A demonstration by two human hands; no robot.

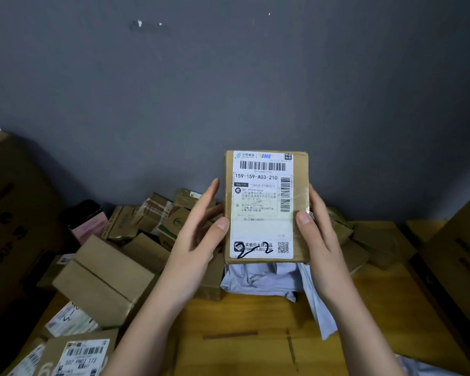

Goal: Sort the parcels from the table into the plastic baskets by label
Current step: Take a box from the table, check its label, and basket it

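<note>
Upright, labelled parcel [266, 206] lifted above table [244, 321], left hand [201, 234] and right hand [318, 226] gripping its sides.

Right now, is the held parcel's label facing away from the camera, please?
No, the label on the parcel faces the camera, with its printed code readable.

Hands: two, a left hand [201, 234] and a right hand [319, 226]
Raised brown cardboard parcel with white shipping label [266, 207]: one
Pale grey plastic mailer bags [266, 278]: at least one
Brown cardboard parcels heaped on the wooden table [103, 280]: over a dozen, exact count unclear
</note>
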